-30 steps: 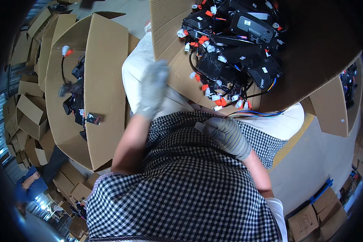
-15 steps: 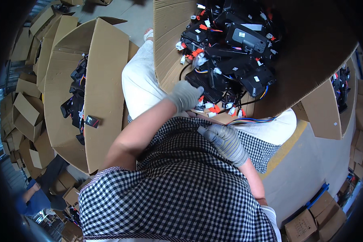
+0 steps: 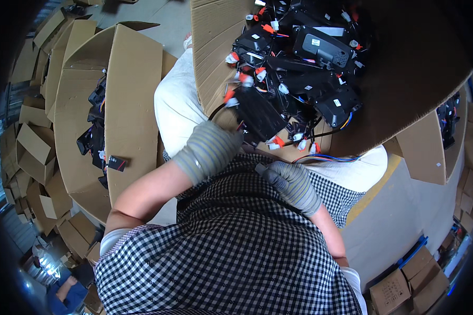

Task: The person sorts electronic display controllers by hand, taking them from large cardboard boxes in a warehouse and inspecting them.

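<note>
My left hand (image 3: 209,151), in a grey striped glove, is closed at the near left edge of the open carton (image 3: 215,63). Its fingers meet the near end of a flat black plastic controller box (image 3: 258,114), which tilts up from the pile; the exact grip is partly hidden. A black cable loops from beside the hand to white and red connectors. My right hand (image 3: 295,185), gloved alike, rests against the checked apron, closed with a small grey block-like piece (image 3: 260,168) at the fingertips. Coloured wires (image 3: 328,157) run just beyond it.
Many black wired units (image 3: 320,47) fill the carton between my knees. Another carton (image 3: 134,105) with similar units stands left, with a small dark box (image 3: 117,163) at its edge. A further carton (image 3: 420,142) is at right. A person (image 3: 68,294) is at lower left.
My left hand has drawn back toward me and left, and the black controller box has come up with it, tilting out of the pile. My right hand has hardly moved.
</note>
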